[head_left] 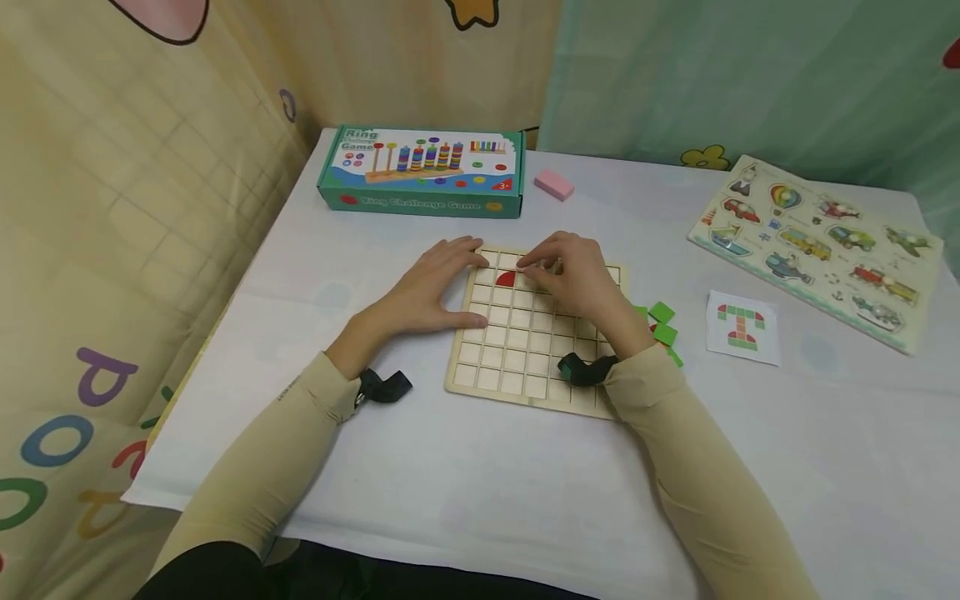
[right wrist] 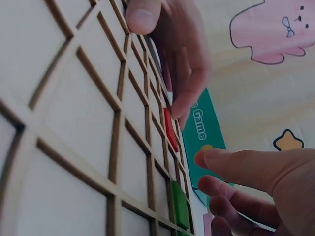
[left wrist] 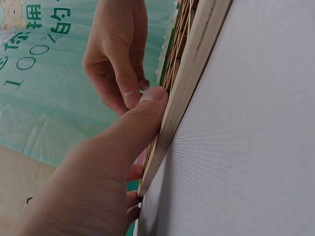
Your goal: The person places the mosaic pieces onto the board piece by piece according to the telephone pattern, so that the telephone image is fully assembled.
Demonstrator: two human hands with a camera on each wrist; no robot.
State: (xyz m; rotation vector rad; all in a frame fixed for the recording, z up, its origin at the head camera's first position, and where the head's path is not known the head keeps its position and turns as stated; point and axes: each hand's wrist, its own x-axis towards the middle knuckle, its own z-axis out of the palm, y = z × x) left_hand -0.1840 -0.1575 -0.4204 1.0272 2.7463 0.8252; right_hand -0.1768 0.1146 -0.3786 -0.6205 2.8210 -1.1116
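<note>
A wooden grid board (head_left: 491, 358) lies on the table. My left hand (head_left: 431, 292) spans its far left corner, the thumb (left wrist: 142, 105) pressing the left edge and the fingers resting along the rim. In one cell sits a red quarter-round piece (head_left: 506, 278); a green piece (right wrist: 180, 204) lies farther along the grid, mostly hidden by my right hand in the head view. My right hand (head_left: 573, 275) hovers over the far rows with thumb and index fingertips brought together. Whether a small piece is between them I cannot tell.
Green tiles (head_left: 663, 312) lie beside the board's right edge. Farther right are a pattern card (head_left: 742, 340) and a picture puzzle board (head_left: 817, 250). Behind stand a Ring Challenge Game box (head_left: 420, 179) and a pink block (head_left: 554, 184). Dark straps (head_left: 585, 369) hang at the wrists.
</note>
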